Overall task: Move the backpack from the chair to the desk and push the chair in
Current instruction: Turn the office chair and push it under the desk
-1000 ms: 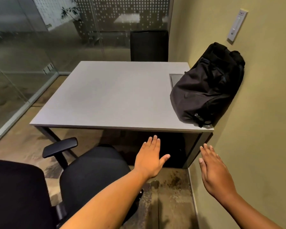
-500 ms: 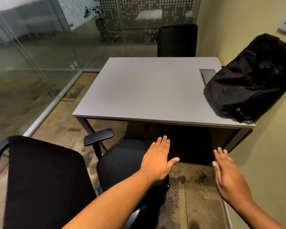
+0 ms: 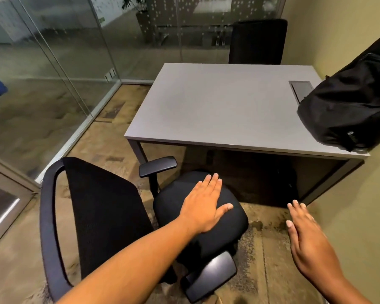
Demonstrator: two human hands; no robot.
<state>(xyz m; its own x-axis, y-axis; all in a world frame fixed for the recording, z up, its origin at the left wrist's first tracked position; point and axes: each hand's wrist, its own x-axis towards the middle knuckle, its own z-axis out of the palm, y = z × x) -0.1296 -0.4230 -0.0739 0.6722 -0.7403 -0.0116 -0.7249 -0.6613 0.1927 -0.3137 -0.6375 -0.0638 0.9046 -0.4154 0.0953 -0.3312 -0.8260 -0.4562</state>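
The black fabric backpack already sits on the right end of the flat grey tabletop, leaning against the yellow-green wall, so the first half of the task looks done. The black mesh-backed office chair stands pulled out from the desk and turned sideways, its padded seat empty, so pushing it in is what remains. The left hand is spread flat, palm down, over the seat, though I cannot tell if it touches, and the right hand hangs open and empty near the wall.
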